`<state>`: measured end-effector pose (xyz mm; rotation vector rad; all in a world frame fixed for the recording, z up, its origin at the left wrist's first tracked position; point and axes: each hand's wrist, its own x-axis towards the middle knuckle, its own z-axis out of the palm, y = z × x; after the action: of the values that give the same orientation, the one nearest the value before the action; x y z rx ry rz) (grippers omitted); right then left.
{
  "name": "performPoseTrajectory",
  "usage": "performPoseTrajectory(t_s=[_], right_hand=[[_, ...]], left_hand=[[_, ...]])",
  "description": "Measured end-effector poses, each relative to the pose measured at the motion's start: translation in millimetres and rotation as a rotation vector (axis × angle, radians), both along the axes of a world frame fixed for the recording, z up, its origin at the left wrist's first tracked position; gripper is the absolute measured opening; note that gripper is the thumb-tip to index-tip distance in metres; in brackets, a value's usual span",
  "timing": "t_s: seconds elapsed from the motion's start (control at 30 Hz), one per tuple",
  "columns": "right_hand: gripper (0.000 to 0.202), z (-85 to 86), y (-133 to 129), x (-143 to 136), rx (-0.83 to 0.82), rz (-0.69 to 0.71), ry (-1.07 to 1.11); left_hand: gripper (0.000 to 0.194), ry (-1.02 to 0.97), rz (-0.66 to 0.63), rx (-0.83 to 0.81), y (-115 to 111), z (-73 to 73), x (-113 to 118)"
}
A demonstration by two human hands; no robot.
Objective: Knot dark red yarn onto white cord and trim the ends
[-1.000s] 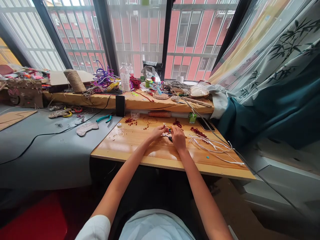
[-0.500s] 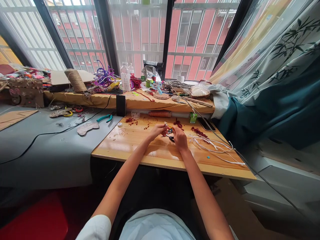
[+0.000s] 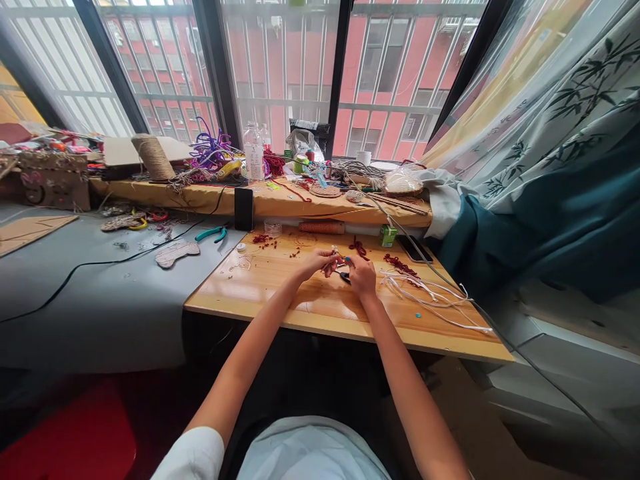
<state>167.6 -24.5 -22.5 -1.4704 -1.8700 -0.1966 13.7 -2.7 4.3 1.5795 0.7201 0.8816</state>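
Observation:
My left hand (image 3: 320, 263) is closed with its fingertips pinching a small white piece (image 3: 335, 249), possibly cord; its exact kind is too small to tell. Close beside it, my right hand (image 3: 363, 275) has its fingers closed, with a bit of turquoise (image 3: 347, 259) at the fingertips. What that turquoise thing is I cannot make out. Beneath the hands lies a dark-handled tool (image 3: 345, 276), partly covered, perhaps scissors. Dark red knotted cord (image 3: 359, 249) lies just behind the right hand, and white cords (image 3: 425, 293) spread out to its right.
On the wooden board (image 3: 270, 293) are red scraps (image 3: 263, 239), a clear tub (image 3: 273, 229), an orange thread spool (image 3: 321, 227), a green box (image 3: 387, 235) and a phone (image 3: 414, 249). Turquoise pliers (image 3: 211, 234) rest on the grey mat (image 3: 125, 293). A cluttered ledge (image 3: 200, 195) runs behind.
The right hand's fingers have shifted slightly, and the turquoise bit now shows more plainly at their tips. The left hand keeps its pinch. The view has moved slightly.

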Motion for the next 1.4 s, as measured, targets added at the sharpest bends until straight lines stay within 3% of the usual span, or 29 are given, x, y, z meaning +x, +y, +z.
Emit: performPoseTrajectory(t_s=[0.4,0.7,0.83,1.0,1.27,1.4], right_hand=[[0.027,-2.9,2.1,-0.9,-0.004,-0.097,0.045],[0.025,-5.1,4.4,-1.5,0.004,-0.094,0.108],[0.024,-5.5,5.9,-2.6,-0.009,-0.143,0.213],[0.036,-0.6,7.3,8.8,-0.052,-0.237,0.461],[0.049,7.2,1.0,-1.0,-0.297,0.181,0.68],[0.049,8.7,1.3,-4.6,-0.365,0.295,0.781]], left_hand=[[0.036,-0.03,0.156,0.037,5.0,0.7,-0.1],[0.033,-0.063,0.176,0.054,4.8,-0.7,2.1],[0.028,-0.1,0.272,0.093,14.1,-8.0,4.0],[0.025,-0.14,0.436,0.167,27.6,-15.6,-5.3],[0.01,-0.015,0.403,0.425,13.0,-6.3,-1.2],[0.006,0.036,0.418,0.535,9.0,-2.6,2.1]])
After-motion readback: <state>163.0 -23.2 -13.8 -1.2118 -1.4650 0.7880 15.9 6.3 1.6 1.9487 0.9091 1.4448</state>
